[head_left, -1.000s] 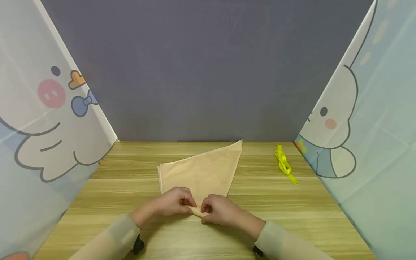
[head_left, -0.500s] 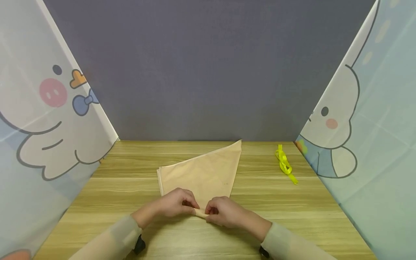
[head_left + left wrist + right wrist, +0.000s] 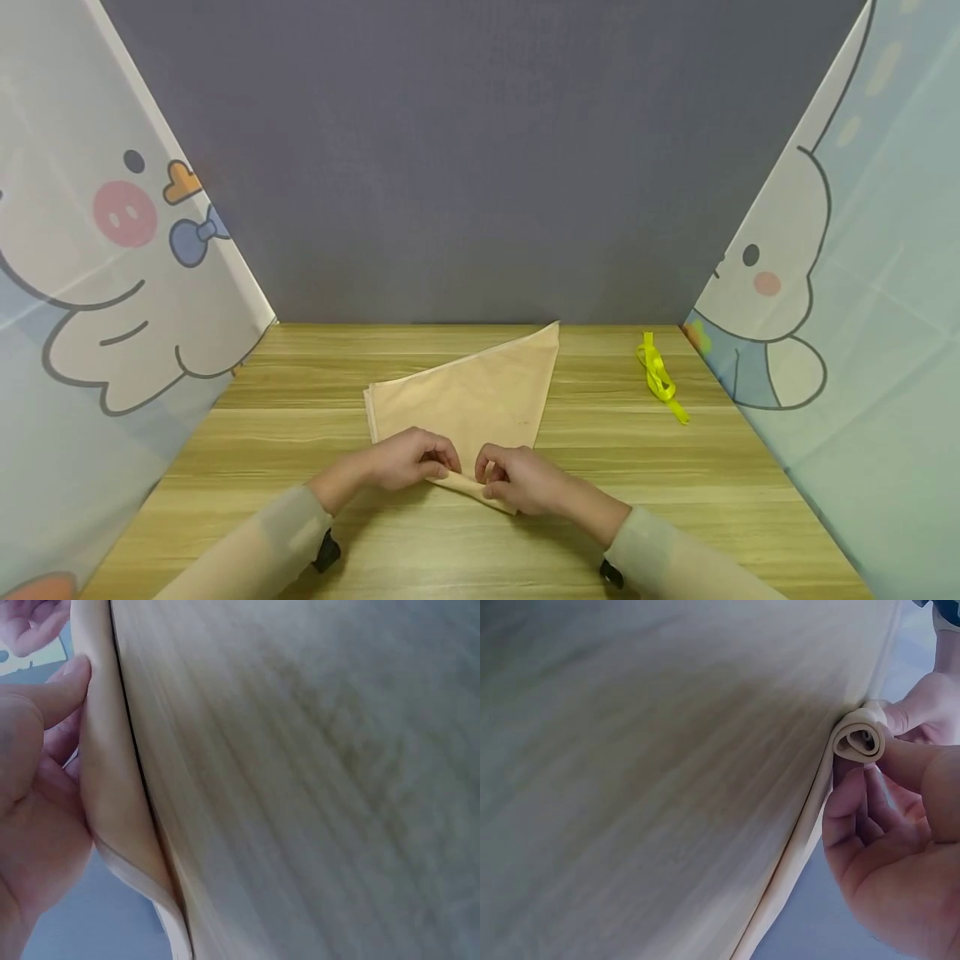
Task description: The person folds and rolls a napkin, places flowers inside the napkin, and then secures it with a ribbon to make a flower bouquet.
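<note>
Wood-grain table (image 3: 300, 417), grey backdrop (image 3: 480, 167). L hand (image 3: 412, 460) & R hand (image 3: 527, 478) both pinching rolled edge (image 3: 472, 487) of tan cloth (image 3: 465, 400); prob. best rolled snug w/ even pressure both sides.

Left hand (image 3: 412, 458) and right hand (image 3: 525, 477) curled, near each other
Thumbs (image 3: 433, 470) point inward; both forearms (image 3: 251, 537) slant forward and toward the middle.

Free room between cloth (image 3: 467, 396) and ribbon (image 3: 659, 382)

L fingers (image 3: 447, 451), R fingers (image 3: 489, 454) on cloth (image 3: 468, 400)
</note>
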A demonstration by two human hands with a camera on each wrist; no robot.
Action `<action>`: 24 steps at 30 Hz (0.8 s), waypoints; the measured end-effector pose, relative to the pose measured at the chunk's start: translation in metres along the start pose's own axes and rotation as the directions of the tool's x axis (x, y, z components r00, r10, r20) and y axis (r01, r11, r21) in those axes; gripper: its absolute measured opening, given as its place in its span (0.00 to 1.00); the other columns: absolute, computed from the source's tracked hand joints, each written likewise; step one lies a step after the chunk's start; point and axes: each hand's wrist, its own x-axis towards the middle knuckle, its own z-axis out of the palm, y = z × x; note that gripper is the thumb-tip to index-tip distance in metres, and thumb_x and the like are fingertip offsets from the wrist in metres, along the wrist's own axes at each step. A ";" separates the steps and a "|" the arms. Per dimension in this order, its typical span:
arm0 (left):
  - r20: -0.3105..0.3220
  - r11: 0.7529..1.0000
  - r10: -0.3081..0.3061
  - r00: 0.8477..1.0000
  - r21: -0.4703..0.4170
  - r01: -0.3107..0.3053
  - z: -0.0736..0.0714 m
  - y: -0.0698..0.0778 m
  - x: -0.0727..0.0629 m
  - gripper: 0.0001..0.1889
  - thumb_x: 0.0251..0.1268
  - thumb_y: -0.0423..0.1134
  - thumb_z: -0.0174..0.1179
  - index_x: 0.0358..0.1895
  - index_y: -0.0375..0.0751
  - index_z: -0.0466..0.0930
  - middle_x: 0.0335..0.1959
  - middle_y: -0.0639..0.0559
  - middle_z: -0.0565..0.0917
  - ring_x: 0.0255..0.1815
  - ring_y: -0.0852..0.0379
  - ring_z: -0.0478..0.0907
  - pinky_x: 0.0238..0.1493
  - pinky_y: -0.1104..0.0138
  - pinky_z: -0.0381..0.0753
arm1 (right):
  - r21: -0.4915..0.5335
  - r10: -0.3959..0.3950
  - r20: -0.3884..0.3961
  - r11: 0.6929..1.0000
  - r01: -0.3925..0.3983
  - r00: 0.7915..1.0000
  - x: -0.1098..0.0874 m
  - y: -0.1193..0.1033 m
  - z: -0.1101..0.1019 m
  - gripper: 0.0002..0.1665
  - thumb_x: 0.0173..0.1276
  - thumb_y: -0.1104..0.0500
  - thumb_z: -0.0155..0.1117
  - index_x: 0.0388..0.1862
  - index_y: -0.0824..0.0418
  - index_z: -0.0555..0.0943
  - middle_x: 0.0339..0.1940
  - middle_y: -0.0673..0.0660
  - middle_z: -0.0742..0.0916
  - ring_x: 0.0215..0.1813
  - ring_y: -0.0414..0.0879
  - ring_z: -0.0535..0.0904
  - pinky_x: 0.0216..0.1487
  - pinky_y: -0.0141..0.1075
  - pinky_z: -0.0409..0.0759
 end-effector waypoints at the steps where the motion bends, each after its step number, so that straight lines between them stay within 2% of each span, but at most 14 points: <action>1: -0.004 1.000 -0.002 1.000 -0.019 0.002 0.000 0.000 0.001 0.05 0.82 0.36 0.65 0.49 0.50 0.89 0.45 0.61 0.91 0.47 0.69 0.84 0.51 0.70 0.86 | 0.002 -0.005 -0.005 1.000 0.005 1.000 0.000 0.001 0.000 0.08 0.78 0.60 0.74 0.48 0.49 0.83 0.33 0.44 0.90 0.31 0.29 0.77 0.35 0.28 0.78; 5: -0.022 0.998 0.008 1.000 -0.066 -0.009 0.001 0.001 0.002 0.05 0.81 0.33 0.64 0.47 0.48 0.87 0.43 0.59 0.91 0.45 0.68 0.84 0.50 0.70 0.85 | 0.013 0.000 -0.011 1.000 0.000 1.000 -0.001 0.003 -0.001 0.06 0.78 0.58 0.74 0.48 0.48 0.86 0.34 0.44 0.91 0.34 0.29 0.79 0.37 0.29 0.79; 10: -0.033 0.998 0.023 0.999 -0.053 -0.025 0.002 -0.001 0.003 0.06 0.82 0.32 0.64 0.46 0.46 0.90 0.43 0.56 0.91 0.44 0.68 0.82 0.49 0.70 0.84 | 0.036 0.034 -0.023 0.999 -0.033 0.999 0.000 0.005 -0.001 0.04 0.77 0.58 0.75 0.45 0.47 0.89 0.34 0.43 0.91 0.35 0.30 0.81 0.38 0.30 0.80; 12: -0.043 1.000 0.028 0.999 -0.005 -0.028 0.003 -0.002 0.004 0.06 0.81 0.33 0.64 0.46 0.47 0.91 0.44 0.57 0.91 0.45 0.69 0.82 0.50 0.70 0.84 | 0.039 0.045 -0.027 0.998 -0.044 0.999 0.000 0.006 0.000 0.03 0.77 0.57 0.75 0.44 0.48 0.91 0.35 0.43 0.92 0.36 0.30 0.81 0.39 0.30 0.81; 14: -0.061 0.996 0.045 0.997 0.082 -0.039 0.004 -0.003 0.005 0.07 0.80 0.35 0.66 0.46 0.49 0.92 0.44 0.60 0.90 0.47 0.70 0.80 0.54 0.70 0.79 | 0.034 0.052 -0.030 0.998 -0.051 0.998 0.000 0.006 0.000 0.03 0.77 0.57 0.74 0.43 0.48 0.92 0.36 0.43 0.93 0.37 0.29 0.81 0.40 0.30 0.81; 17: -0.092 0.967 0.104 0.990 0.241 -0.080 0.005 -0.005 0.005 0.06 0.78 0.38 0.69 0.45 0.55 0.95 0.43 0.65 0.87 0.48 0.70 0.76 0.55 0.67 0.70 | 0.007 0.053 -0.034 0.999 -0.053 0.998 0.000 0.008 0.001 0.04 0.78 0.57 0.74 0.43 0.49 0.93 0.39 0.42 0.93 0.39 0.28 0.80 0.43 0.30 0.81; 19: -0.108 0.945 0.144 0.984 0.311 -0.104 0.006 -0.005 0.004 0.07 0.77 0.39 0.70 0.45 0.58 0.96 0.42 0.66 0.85 0.47 0.69 0.73 0.53 0.65 0.64 | -0.010 0.055 -0.036 0.998 -0.055 0.998 0.000 0.009 0.000 0.04 0.78 0.57 0.73 0.43 0.49 0.94 0.40 0.42 0.93 0.41 0.28 0.79 0.43 0.30 0.81; 21: -0.114 0.937 0.162 0.980 0.330 -0.117 0.006 -0.004 0.004 0.07 0.76 0.39 0.72 0.45 0.59 0.96 0.43 0.68 0.84 0.47 0.69 0.71 0.53 0.64 0.62 | -0.023 0.057 -0.039 0.998 -0.058 0.998 -0.001 0.010 0.000 0.05 0.78 0.56 0.74 0.43 0.49 0.94 0.40 0.42 0.91 0.42 0.28 0.78 0.43 0.30 0.80; 24: -0.113 0.940 0.153 0.982 0.323 -0.109 0.008 -0.002 0.003 0.06 0.71 0.42 0.74 0.45 0.60 0.96 0.43 0.69 0.82 0.47 0.70 0.68 0.53 0.64 0.60 | -0.039 0.057 -0.046 0.997 -0.059 0.997 -0.002 0.010 -0.001 0.04 0.78 0.57 0.74 0.43 0.49 0.94 0.40 0.41 0.89 0.41 0.29 0.76 0.42 0.30 0.78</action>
